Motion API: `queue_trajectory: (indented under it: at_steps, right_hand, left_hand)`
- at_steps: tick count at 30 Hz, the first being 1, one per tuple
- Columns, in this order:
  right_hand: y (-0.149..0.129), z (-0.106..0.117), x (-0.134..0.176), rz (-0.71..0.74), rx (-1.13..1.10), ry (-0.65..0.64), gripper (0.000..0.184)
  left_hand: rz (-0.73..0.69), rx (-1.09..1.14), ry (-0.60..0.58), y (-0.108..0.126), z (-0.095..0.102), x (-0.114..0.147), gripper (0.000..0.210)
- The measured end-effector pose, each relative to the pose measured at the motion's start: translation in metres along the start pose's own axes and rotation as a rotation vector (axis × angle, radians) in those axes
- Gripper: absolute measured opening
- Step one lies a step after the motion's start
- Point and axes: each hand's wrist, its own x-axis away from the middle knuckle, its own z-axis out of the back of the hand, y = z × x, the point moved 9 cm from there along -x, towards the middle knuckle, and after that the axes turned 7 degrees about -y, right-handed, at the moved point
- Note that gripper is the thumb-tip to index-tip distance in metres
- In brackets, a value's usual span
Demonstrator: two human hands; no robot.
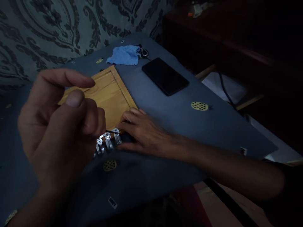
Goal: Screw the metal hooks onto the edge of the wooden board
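Observation:
My left hand [63, 119] is raised close to the camera, its lower fingers curled and its index finger and thumb slightly apart. A thin dark rod [111, 131] sticks out from those curled fingers towards the metal hooks; the rest of it is hidden. My right hand [144, 132] grips the near right corner of a framed wooden board [106, 101] lying on the table. Along the board's near edge runs a row of silver metal hooks [108, 140], with cross-head screws showing. My left hand hides the board's left part and some hooks.
A black phone [165, 75] lies to the right of the board on the blue-grey tablecloth [163, 110]. Behind are a crumpled blue cloth [124, 55] and a dark clip-like object [144, 52]. A patterned wall [71, 28] and dark furniture [227, 41] border the table.

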Motion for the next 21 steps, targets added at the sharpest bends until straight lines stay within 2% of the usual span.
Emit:
queue_trajectory:
  at_steps: [4,8,12,16,18,21]
  right_hand:
    - [-0.001,0.000,0.000,-0.005,0.012,-0.004,0.048]
    - [-0.001,0.001,0.000,-0.020,-0.002,-0.022,0.046]
    - [-0.001,0.001,-0.002,-0.027,-0.009,-0.030,0.044]
    - [-0.001,0.001,-0.002,-0.018,0.006,-0.019,0.046]
    - [-0.001,0.001,-0.001,-0.013,0.003,-0.010,0.047]
    - [0.000,0.002,-0.001,-0.009,-0.005,-0.005,0.046]
  left_hand:
    - [-0.034,-0.002,-0.062,0.000,-0.002,0.002,0.024]
    - [-0.046,0.099,-0.215,-0.001,-0.009,-0.006,0.019]
    - [-0.003,0.171,-0.336,-0.006,-0.012,-0.022,0.025]
    - [-0.002,0.201,-0.478,-0.007,-0.018,-0.029,0.017]
    - [-0.019,0.201,-0.506,-0.006,-0.020,-0.026,0.016]
    - [-0.064,0.189,-0.467,-0.004,-0.017,-0.019,0.016]
